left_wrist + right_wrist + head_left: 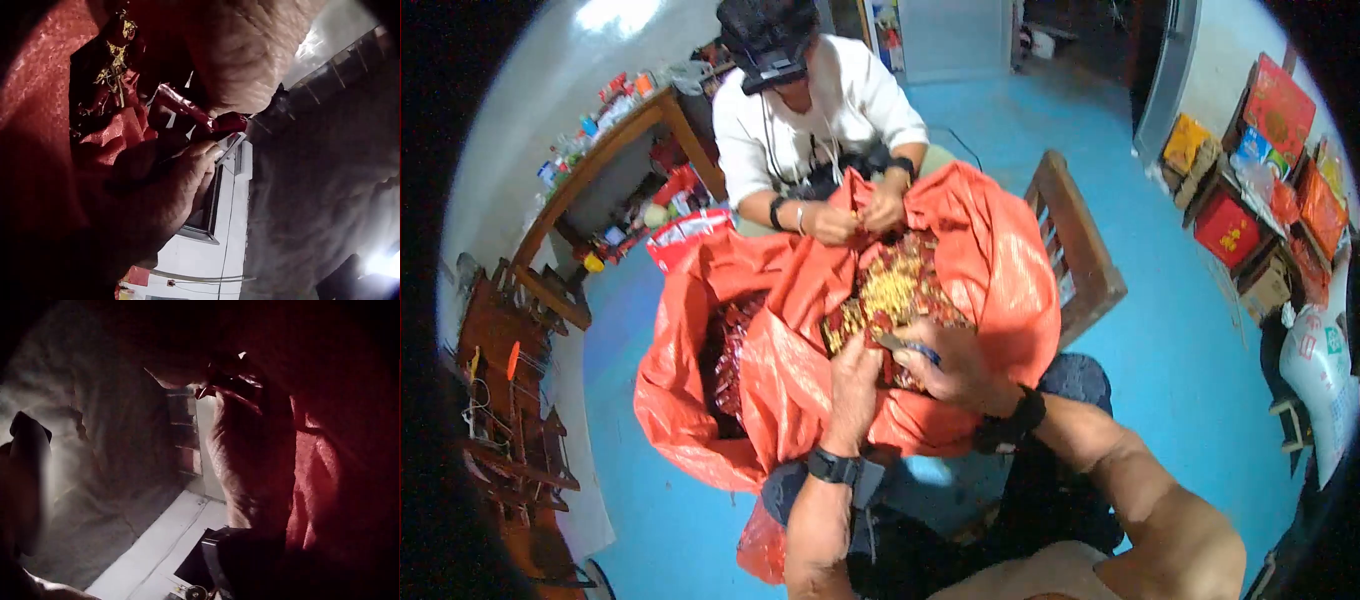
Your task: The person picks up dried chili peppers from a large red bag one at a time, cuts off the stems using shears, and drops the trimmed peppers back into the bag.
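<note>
My left hand (pixel 857 378) pinches a dark red dried chili between thumb and fingers, above the open orange-red sack (pixel 1000 235). The glossy chili (pixel 181 105) shows clearly in the left wrist view. Just to the right, my right hand (pixel 955 372) is curled round a small cutting tool with a blue handle (pixel 920 351), its metal part close to my left fingertips. Whether the tool touches the chili I cannot tell. Below both hands, yellow bits (pixel 888 290) lie among red chili pieces. The right wrist view is dark, with a chili (pixel 240 400) faintly visible.
Opposite sits a person in a white hoodie (pixel 750 130), both hands (pixel 830 223) over the sack's far rim. A second sack part at left holds dark red chilies (pixel 728 365). A wooden chair (pixel 1080 245) stands at right; cluttered shelves line both walls.
</note>
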Action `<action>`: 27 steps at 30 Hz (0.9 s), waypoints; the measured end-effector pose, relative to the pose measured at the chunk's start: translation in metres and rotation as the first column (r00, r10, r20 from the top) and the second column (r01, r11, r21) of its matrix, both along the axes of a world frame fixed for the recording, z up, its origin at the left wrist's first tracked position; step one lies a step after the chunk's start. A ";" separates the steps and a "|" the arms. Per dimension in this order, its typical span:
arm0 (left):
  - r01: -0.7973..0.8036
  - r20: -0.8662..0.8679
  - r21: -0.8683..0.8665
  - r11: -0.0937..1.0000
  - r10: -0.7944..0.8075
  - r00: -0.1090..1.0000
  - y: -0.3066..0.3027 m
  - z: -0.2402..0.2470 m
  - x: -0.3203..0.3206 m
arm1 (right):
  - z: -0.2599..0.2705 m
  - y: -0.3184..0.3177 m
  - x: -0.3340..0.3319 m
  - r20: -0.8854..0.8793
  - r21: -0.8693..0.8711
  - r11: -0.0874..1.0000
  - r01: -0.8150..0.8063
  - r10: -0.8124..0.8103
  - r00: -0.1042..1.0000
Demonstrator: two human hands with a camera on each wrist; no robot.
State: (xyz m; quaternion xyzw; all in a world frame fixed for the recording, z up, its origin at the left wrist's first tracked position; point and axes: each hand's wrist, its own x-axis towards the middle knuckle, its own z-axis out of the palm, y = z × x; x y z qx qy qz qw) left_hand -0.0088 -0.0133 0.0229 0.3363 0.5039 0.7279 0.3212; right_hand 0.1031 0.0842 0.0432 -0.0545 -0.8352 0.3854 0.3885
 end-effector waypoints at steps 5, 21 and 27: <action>-0.009 -0.159 -0.033 0.999 0.003 0.987 -0.007 0.008 -0.004 | 0.004 -0.003 -0.006 0.103 -0.210 0.978 0.002 0.020 0.995; 0.135 -0.063 -0.083 0.987 -0.140 0.988 -0.015 0.007 -0.011 | 0.007 0.004 0.001 0.170 0.383 0.921 0.076 -0.151 0.974; 0.222 0.184 0.055 0.974 -0.228 0.956 -0.015 0.010 -0.006 | 0.003 0.002 -0.004 0.029 0.341 0.935 0.097 -0.114 0.993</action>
